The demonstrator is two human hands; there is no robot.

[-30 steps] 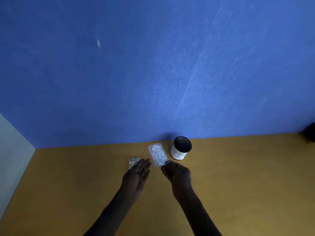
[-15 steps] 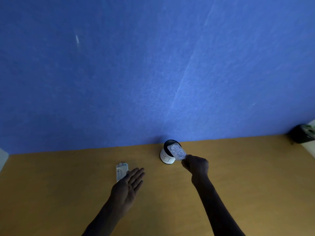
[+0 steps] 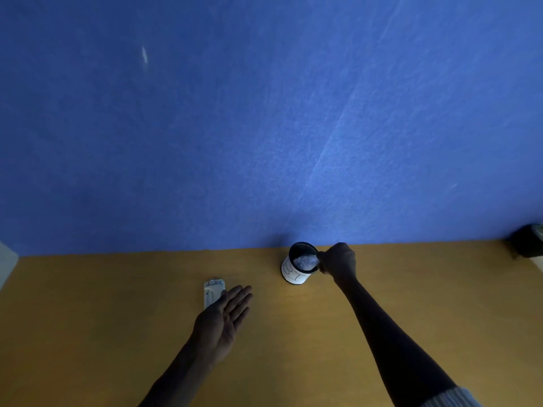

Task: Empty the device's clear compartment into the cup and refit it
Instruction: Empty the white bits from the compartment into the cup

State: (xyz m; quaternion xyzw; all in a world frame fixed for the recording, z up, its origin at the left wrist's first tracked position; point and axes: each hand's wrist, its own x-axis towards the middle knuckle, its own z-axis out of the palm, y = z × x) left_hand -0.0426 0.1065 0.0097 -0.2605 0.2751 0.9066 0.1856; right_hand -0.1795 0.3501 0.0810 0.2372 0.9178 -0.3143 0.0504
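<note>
A white cup (image 3: 294,274) with a dark rim stands on the yellow table near the blue wall. My right hand (image 3: 338,261) is just right of its mouth, shut on the clear compartment (image 3: 306,260), which is tipped over the cup's opening with white bits showing in it. The grey device (image 3: 213,291) lies flat on the table to the left. My left hand (image 3: 224,315) hovers flat and open beside the device, covering its near right corner and holding nothing.
The yellow table (image 3: 117,333) runs up to the blue wall (image 3: 264,113). A dark object (image 3: 527,240) sits at the table's far right edge. A pale surface (image 3: 6,259) shows at the far left.
My right hand carried the clear compartment from beside the device up to the cup and tipped it over the opening. My left hand stayed open near the device. The camera shifted.
</note>
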